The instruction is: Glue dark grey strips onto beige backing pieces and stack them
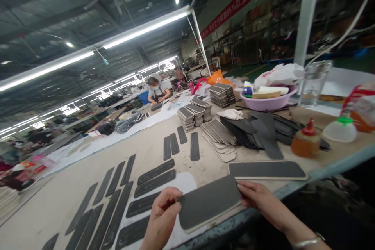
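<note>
Between my two hands is a dark grey rectangular panel (209, 203) with rounded corners and a pale edge, tilted slightly above the table's front. My left hand (164, 213) pinches its left end between thumb and fingers. At the opposite end, my right hand (256, 197) grips the right edge. Just behind it lies a longer grey panel with a pale border (266, 170). To the left, several dark strips (108, 213) lie in slanted rows, some on a white sheet (187, 183). Smaller dark strips (195, 146) lie farther back.
Stacked grey panels (186, 115) stand at the back, beside fanned pale-edged pieces (218, 136) and black pieces (263, 129). A red-capped bottle (306, 140), a green-capped bottle (341, 129), a glass (315, 86) and a purple basin (268, 101) are at right. A co-worker (158, 91) sits farther back.
</note>
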`<state>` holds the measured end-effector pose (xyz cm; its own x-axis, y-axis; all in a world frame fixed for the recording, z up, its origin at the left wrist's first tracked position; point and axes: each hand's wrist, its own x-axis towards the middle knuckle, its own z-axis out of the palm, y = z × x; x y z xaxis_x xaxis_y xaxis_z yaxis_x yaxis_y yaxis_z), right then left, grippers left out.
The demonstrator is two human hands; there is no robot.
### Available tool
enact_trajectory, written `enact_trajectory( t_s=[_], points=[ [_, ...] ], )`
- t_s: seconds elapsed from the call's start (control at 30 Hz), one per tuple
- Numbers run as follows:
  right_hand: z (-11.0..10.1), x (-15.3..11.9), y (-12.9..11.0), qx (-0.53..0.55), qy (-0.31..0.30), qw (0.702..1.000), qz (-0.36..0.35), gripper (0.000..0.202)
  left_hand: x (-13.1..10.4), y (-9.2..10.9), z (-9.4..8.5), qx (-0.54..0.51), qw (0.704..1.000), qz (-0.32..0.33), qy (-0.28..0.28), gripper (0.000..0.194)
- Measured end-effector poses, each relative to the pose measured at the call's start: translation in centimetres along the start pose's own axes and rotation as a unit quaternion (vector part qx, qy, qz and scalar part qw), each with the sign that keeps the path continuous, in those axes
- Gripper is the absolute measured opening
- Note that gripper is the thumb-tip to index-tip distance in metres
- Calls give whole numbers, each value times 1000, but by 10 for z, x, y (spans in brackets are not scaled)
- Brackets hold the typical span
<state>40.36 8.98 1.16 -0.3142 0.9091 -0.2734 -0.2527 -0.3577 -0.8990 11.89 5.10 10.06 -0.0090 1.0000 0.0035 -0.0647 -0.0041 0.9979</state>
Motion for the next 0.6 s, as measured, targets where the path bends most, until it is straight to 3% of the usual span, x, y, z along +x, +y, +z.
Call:
enact_trajectory(
  t_s=[0.17,0.37,0.6],
  points=[
    [-14,-1,-1,-113,65,991,-23,38,-7,-10,-17,104,994,-16,14,29],
    [-21,0,-2,-361,160,916,-66,29,-3,-47,-36,275,956,-97,-19,39],
    [-14,11,6,-417,200,885,-48,14,6,-76,-37,417,904,-91,14,29]
  ],
)
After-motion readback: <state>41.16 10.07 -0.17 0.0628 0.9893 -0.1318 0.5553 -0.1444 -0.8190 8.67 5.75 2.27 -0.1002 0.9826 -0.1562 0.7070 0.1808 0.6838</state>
